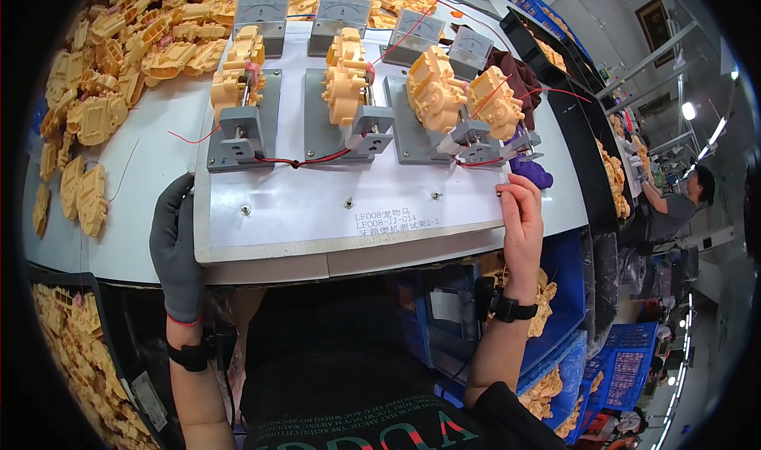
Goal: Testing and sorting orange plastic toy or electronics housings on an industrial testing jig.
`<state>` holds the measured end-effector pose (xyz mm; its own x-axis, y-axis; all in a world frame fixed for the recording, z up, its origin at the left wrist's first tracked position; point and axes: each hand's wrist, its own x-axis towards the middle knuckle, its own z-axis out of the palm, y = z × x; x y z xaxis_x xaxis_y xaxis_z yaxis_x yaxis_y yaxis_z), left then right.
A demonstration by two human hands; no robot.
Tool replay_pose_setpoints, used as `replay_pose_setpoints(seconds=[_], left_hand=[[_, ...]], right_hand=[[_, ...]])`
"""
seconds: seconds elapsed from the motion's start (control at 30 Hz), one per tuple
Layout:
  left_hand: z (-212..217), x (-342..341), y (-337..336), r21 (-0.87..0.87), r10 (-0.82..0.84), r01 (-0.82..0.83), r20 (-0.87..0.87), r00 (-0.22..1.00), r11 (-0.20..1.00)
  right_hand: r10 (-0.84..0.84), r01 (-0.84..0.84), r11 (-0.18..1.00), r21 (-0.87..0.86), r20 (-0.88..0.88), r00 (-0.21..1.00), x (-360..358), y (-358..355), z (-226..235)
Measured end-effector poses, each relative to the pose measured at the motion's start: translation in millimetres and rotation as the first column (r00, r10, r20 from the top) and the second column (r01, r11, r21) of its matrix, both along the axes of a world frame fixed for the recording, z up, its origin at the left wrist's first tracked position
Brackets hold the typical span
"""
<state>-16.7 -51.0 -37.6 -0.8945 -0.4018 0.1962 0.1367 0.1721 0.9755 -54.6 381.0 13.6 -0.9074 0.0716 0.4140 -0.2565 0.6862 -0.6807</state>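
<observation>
A flat white-topped test board (301,232) lies in front of me, carrying several grey clamp stands, each with a yellow plastic gearbox housing (344,85) mounted on it. Small metal toggle switches (348,203) line its front part. My left hand (174,244), in a dark grey glove, grips the board's left edge, its fingertips partly hidden. At the right front corner, my bare right hand (521,224) has thumb and index finger closed around another small switch (499,193). Red and black wires (325,158) run between the stands.
Analog meters (341,20) stand behind the stands. Loose yellow housings (99,117) pile up at left and back. Crates of parts (67,331) flank me below the table. A purple object (533,173) and dark cloth (507,74) lie at right. Another person (674,204) works far right.
</observation>
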Motion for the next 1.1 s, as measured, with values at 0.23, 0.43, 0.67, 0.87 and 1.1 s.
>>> replay_pose_setpoints(seconds=[0.23,0.43,0.67,0.87,1.1], left_hand=[[0.8,0.2,0.8,0.007,0.001,-0.001,0.006,1.0,1.0],[0.5,1.0,1.6,0.02,0.001,-0.001,-0.005,1.0,1.0],[1.5,0.7,2.7,-0.001,0.009,-0.009,-0.009,1.0,1.0],[4.1,2.0,3.2,0.017,0.009,-0.008,-0.012,1.0,1.0],[3.2,0.5,5.6,0.003,0.008,-0.008,-0.017,1.0,1.0]], right_hand=[[-0.006,0.006,1.0,-0.004,0.003,1.0,0.2,-1.1,1.1],[-0.012,0.012,1.0,-0.028,0.015,1.0,0.9,-2.9,2.2],[-0.019,0.02,0.999,-0.029,0.009,1.0,0.6,-4.0,1.4],[-0.026,0.025,0.999,-0.025,-0.022,0.999,-1.2,-3.3,0.4],[-0.056,0.056,0.998,-0.014,-0.009,0.998,-1.8,-6.3,2.3]])
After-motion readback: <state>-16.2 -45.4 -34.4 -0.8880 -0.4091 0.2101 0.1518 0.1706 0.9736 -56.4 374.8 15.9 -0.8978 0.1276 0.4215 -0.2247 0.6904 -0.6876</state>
